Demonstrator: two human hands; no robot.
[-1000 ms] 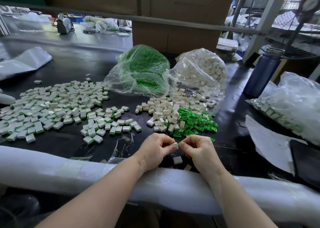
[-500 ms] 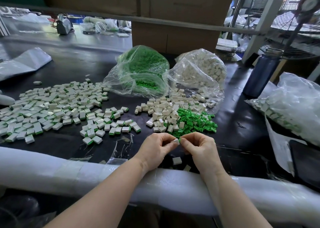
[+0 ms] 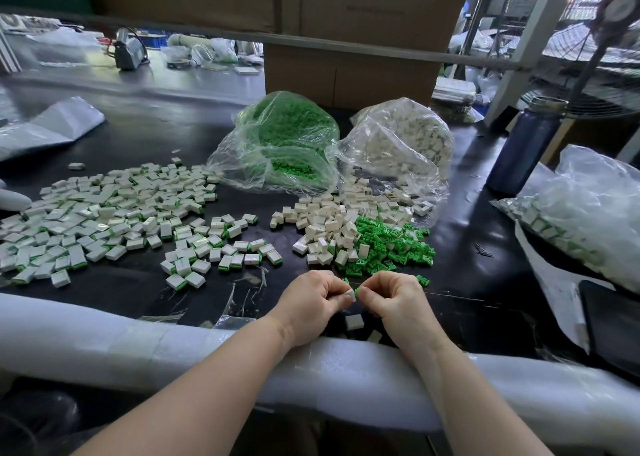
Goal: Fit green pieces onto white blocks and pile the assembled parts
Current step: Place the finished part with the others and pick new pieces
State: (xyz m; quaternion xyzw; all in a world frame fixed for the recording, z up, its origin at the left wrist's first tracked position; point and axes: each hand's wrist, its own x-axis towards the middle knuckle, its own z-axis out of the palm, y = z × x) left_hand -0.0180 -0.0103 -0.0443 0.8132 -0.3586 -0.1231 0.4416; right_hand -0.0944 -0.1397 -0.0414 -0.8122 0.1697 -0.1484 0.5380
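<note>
- Your left hand (image 3: pixel 310 299) pinches a white block (image 3: pixel 350 295) and your right hand (image 3: pixel 391 296) a green piece (image 3: pixel 356 290), both grips curled tight and meeting just above the worktop (image 3: pixel 467 265) edge, likely so they press together squarely.
- Loose stock lies just ahead, finished parts (image 3: pixel 104 220) to your left.
- Your fingers hide whether the piece is seated.

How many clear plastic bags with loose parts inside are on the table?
3: the green bag at centre back, the white bag beside it on the right, and the third bag at the right edge. More may be hidden.
</note>
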